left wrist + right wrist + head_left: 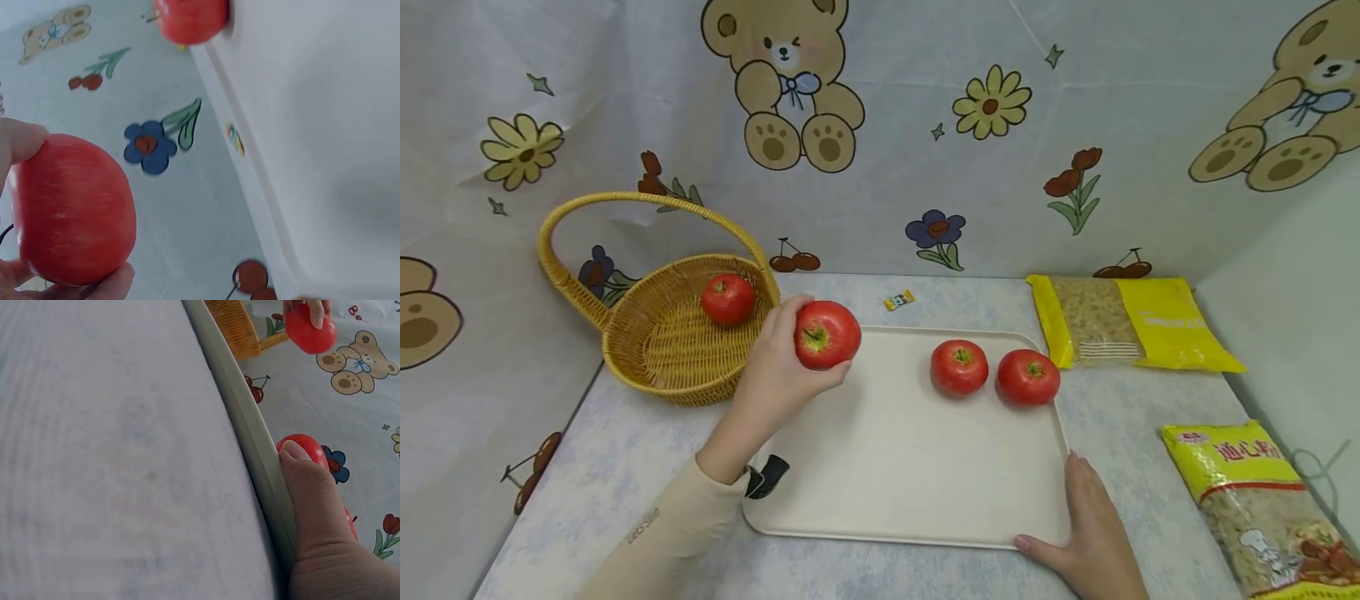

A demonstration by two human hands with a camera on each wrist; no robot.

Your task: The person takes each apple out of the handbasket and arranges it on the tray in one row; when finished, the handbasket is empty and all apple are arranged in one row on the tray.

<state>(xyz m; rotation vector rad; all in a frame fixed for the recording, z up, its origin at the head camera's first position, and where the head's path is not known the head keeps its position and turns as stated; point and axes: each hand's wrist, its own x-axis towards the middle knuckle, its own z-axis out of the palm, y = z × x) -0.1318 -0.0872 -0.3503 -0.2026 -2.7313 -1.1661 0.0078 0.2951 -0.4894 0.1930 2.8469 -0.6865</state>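
Observation:
My left hand [786,354] grips a red apple [827,335] above the left part of the white tray [910,467], thumb and fingers around its sides. In the left wrist view the held apple [75,209] shows close up. Two more apples, one [959,367] beside the other [1028,377], sit at the tray's back right. My right hand [1097,533] rests at the tray's front right corner, its thumb at the front edge and its fingers along the right side. To the left stands a wicker basket [662,350] with one apple [727,299] inside.
The basket's tall handle [647,198] arches over it. A yellow bag of pasta [1131,325] lies behind the tray's right corner, and a second bag [1262,508] lies at front right. Behind the tray is a small wrapped packet [898,300]. A printed curtain [880,133] hangs at the back.

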